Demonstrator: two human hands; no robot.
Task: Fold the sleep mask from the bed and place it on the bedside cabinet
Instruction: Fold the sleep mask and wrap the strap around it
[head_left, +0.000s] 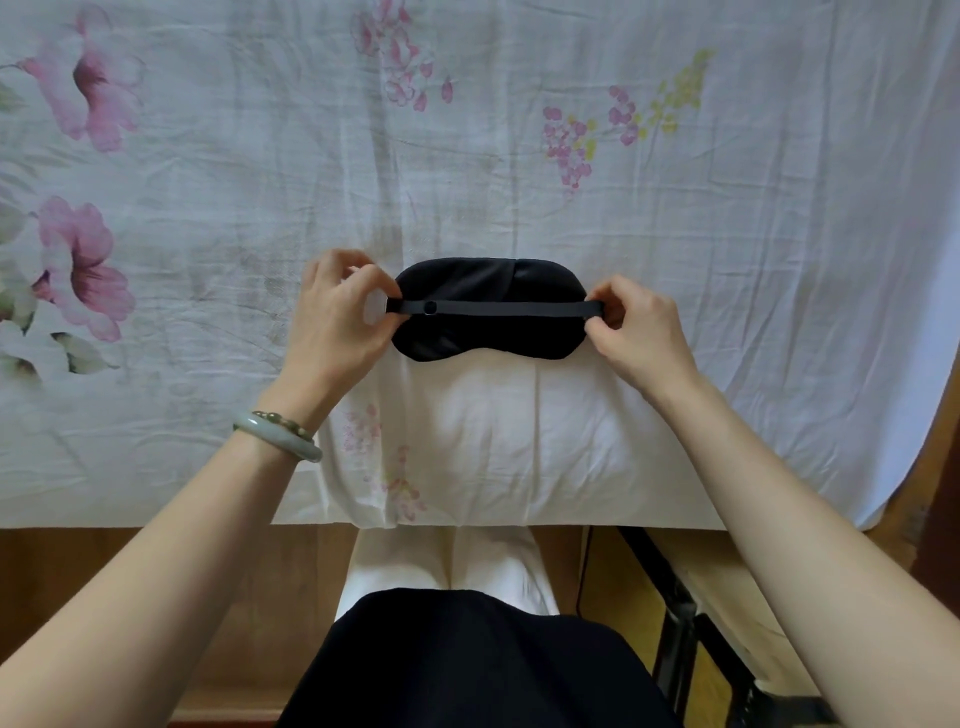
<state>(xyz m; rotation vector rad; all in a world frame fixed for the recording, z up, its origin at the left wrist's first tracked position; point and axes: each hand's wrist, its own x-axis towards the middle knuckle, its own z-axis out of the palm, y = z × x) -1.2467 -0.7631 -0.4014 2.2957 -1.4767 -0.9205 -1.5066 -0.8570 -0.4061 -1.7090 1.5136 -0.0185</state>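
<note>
A black sleep mask (467, 283) lies flat on the bed near its front edge, with its elastic strap (509, 307) stretched straight across it from side to side. My left hand (340, 317) pinches the left end of the mask and strap. At the opposite end, my right hand (636, 330) pinches the strap and mask edge. The bedside cabinet is not in view.
The bed is covered by a white sheet with pink flowers (208, 208), whose front edge hangs just before my knees. A wooden floor (104, 597) lies below. A dark metal frame (685, 623) stands at the lower right. My left wrist wears a jade bangle (280, 439).
</note>
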